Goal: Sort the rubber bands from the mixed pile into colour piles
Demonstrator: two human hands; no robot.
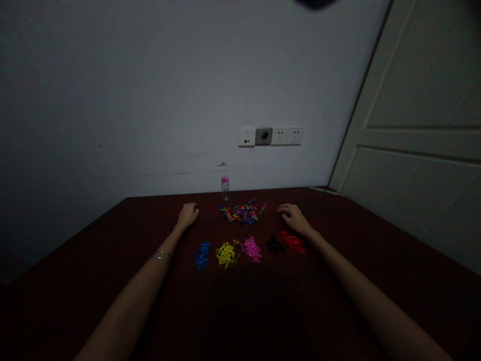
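Fingers (pixel 195 206) loosely curled, the left hand (pixel 187 216) rests on the table (pixel 120 230). Next: blue pile (pixel 202 255), yellow pile (pixel 226 254), mixed heap (pixel 244 213) of small pieces (a clear bottle (pixel 225 190) stands just behind), pink pile (pixel 251 249), black pile (pixel 275 245), red pile (pixel 293 243), then the right hand (pixel 295 218) nearby, fingers loosely bent, slightly spread.
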